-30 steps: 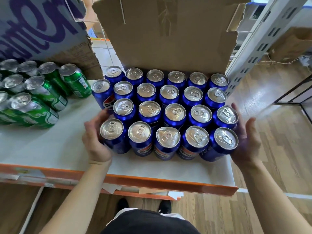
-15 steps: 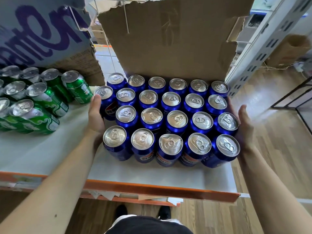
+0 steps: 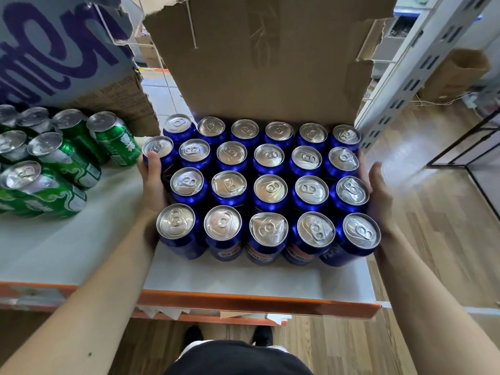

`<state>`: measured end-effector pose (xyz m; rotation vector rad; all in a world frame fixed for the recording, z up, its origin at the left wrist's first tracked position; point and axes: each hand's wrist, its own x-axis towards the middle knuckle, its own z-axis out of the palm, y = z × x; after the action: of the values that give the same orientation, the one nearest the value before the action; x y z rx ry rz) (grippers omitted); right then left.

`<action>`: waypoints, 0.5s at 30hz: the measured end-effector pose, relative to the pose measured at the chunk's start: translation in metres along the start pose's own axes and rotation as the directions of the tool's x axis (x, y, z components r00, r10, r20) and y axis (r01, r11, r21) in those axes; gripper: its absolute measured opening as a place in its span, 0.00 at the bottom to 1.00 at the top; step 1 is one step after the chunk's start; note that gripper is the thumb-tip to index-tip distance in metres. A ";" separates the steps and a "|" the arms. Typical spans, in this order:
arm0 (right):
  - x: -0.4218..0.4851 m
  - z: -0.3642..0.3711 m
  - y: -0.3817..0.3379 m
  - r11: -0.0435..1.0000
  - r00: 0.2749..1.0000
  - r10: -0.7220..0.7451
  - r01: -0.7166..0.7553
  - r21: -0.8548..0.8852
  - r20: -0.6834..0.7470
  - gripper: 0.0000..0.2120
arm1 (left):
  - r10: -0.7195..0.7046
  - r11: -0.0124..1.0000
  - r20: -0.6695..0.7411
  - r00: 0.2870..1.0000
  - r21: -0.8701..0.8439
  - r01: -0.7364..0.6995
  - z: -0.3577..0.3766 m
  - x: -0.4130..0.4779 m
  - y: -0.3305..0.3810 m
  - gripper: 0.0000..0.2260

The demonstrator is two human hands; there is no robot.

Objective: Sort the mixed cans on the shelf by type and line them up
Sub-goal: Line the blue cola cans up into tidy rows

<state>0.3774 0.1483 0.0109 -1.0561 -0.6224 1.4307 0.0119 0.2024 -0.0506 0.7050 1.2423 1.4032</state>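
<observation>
Several blue cans [image 3: 269, 186] stand upright in a tight block of rows on the white shelf [image 3: 81, 244]. One more blue can [image 3: 158, 146] stands out of line at the block's far left corner. My left hand [image 3: 153, 182] presses against the block's left side, with the thumb lying up along that outlying can. On the block's right side, my right hand [image 3: 378, 190] presses flat, fingers straight. Several green cans [image 3: 65, 158] are grouped at the left of the shelf, leaning in this view.
A torn cardboard flap [image 3: 270, 63] rises right behind the blue cans. A box with purple lettering [image 3: 54, 50] hangs over the green cans. The grey shelf upright [image 3: 405, 77] stands at the back right. The shelf's orange front edge [image 3: 243, 300] is near me.
Both hands slid from the front row further back along the block's sides. The left thumb now reaches the outlying blue can. The cans look more tightly packed.
</observation>
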 end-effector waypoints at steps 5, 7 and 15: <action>0.001 -0.003 0.003 1.000 0.999 -0.018 0.019 0.014 -0.026 0.31 | 0.166 0.986 -0.051 0.985 0.032 -0.164 0.020 -0.021 0.005 0.22; 0.002 -0.003 0.003 1.000 0.999 -0.023 0.024 0.014 -0.040 0.32 | 0.206 0.978 -0.063 0.977 0.046 -0.203 0.022 -0.021 0.004 0.21; 0.006 -0.007 0.002 0.997 1.000 0.016 -0.014 0.079 -0.024 0.30 | 0.188 0.982 -0.070 0.980 0.042 -0.185 0.018 -0.021 0.009 0.23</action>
<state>0.3833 0.1522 0.0046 -1.0172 -0.5365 1.4418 0.0309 0.1886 -0.0328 0.8176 1.2868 1.5762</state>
